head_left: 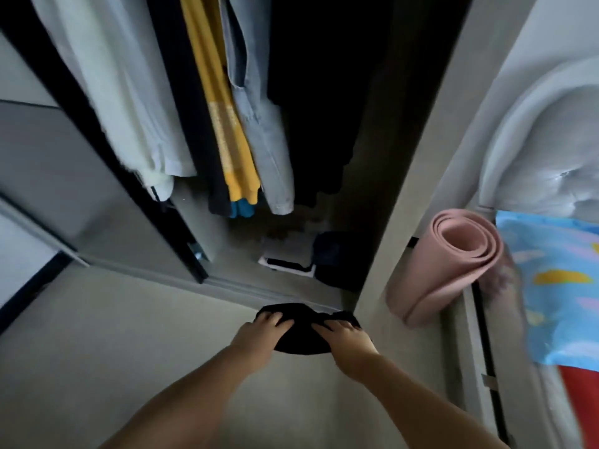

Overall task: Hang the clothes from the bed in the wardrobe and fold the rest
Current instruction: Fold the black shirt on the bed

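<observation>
Grip: we hold a black garment (299, 332) bunched between both hands, left hand (259, 332) and right hand (343, 333) level and equally near, its long axis across us, open wardrobe (291, 254) floor straight ahead and just beyond.

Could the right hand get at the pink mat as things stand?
Probably not yet: the right hand and the left hand both hold a black garment. The pink mat stands uncovered off to the right, beside the bed.
</observation>
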Available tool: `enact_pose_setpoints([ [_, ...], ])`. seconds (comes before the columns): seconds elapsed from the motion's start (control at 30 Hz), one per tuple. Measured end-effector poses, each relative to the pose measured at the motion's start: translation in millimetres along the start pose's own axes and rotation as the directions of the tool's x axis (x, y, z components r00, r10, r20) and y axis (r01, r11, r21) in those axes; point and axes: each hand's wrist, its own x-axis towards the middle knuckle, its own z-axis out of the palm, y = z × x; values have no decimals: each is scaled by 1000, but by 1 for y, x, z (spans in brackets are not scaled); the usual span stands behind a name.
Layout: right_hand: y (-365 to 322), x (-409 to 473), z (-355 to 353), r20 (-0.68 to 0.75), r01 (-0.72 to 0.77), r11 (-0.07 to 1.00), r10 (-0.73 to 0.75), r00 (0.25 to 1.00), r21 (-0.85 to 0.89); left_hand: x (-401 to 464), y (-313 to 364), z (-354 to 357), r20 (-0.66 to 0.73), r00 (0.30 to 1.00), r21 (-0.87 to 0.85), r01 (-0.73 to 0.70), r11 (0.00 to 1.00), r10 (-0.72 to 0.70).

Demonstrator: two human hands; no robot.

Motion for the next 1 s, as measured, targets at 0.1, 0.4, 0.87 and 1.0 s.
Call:
enact_pose_setpoints([
  [0.1, -12, 31, -2, 54, 20, 1000, -19, 998, -20, 12, -26, 3, 80, 996, -13, 27, 1000, -26],
  [0.4, 14, 140, -9, 187, 50, 999, -46, 981, -17, 106, -83, 10, 120, 992, -82, 37, 996, -27],
  [0.87, 110, 455, 41, -78, 27, 963, -50, 996, -269, 410, -228, 64, -155, 988, 224, 33, 974, 2],
  [1.0, 141, 548, 68, -243, -109, 925, 19, 970, -364, 509, -265, 90, -362, 932, 251, 90, 964, 7],
])
